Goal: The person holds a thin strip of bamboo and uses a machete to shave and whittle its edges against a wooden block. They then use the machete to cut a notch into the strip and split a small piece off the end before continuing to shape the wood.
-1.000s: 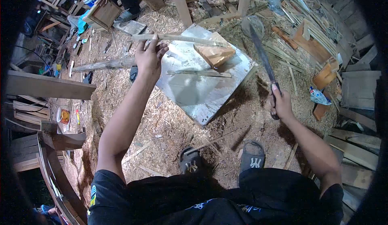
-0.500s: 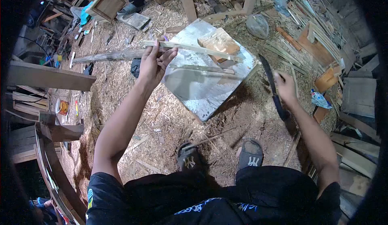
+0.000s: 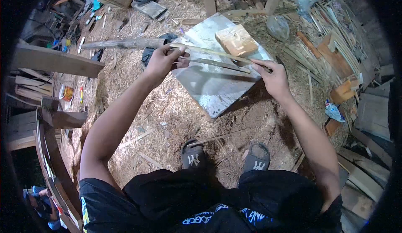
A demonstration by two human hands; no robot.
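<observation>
A thin pale wooden strip (image 3: pixel 213 52) spans both hands above the board. My left hand (image 3: pixel 163 63) is closed on its left end, thumb and fingers pinching it. At the other end my right hand (image 3: pixel 274 78) has its thumb and fingers closed on the strip's tip. A dark edge shows by the right fingers; the machete seen earlier is otherwise hidden. Below the held piece, a second strip (image 3: pixel 222 65) lies on the stained pale board (image 3: pixel 209 92). A thick wooden block (image 3: pixel 238 40) rests toward the board's far side.
A long round pole (image 3: pixel 121 43) lies left of the board, beside a dark bag (image 3: pixel 147 57). Wood shavings cover the floor around my sandals (image 3: pixel 194 155). A clear plastic bag (image 3: pixel 277 28) and wood offcuts lie to the right. Another person (image 3: pixel 44 205) is at lower left.
My right hand has moved left and closed on the strip's right end. The machete, plainly visible before, is now mostly out of sight. The strip slopes down more to the right.
</observation>
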